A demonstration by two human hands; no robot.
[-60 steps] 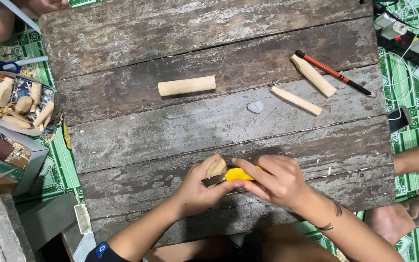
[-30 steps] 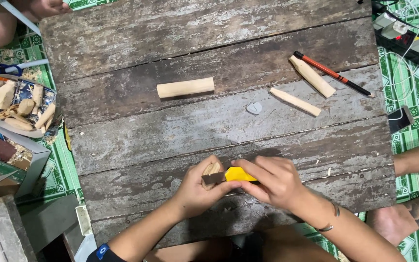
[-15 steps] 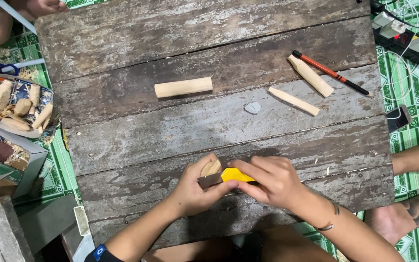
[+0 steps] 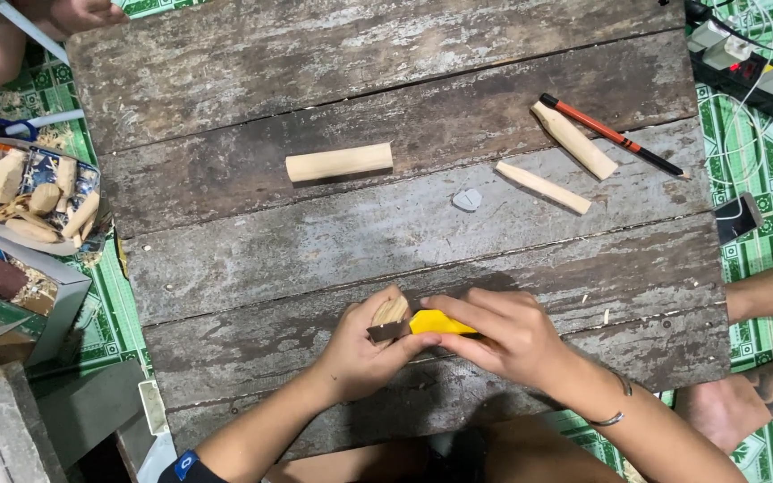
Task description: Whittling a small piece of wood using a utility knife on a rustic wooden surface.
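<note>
We hold a small wood piece point(image 4: 390, 310) in our left hand point(image 4: 364, 353), while our right hand point(image 4: 503, 335) grips a yellow-handled knife point(image 4: 427, 324) with its blade against the wood. Farther up the weathered plank surface point(image 4: 225, 80) lie a wooden block point(image 4: 339, 162), two slimmer sticks point(image 4: 543, 187), a red pen point(image 4: 610, 134) and a grey chip point(image 4: 468, 199).
</note>
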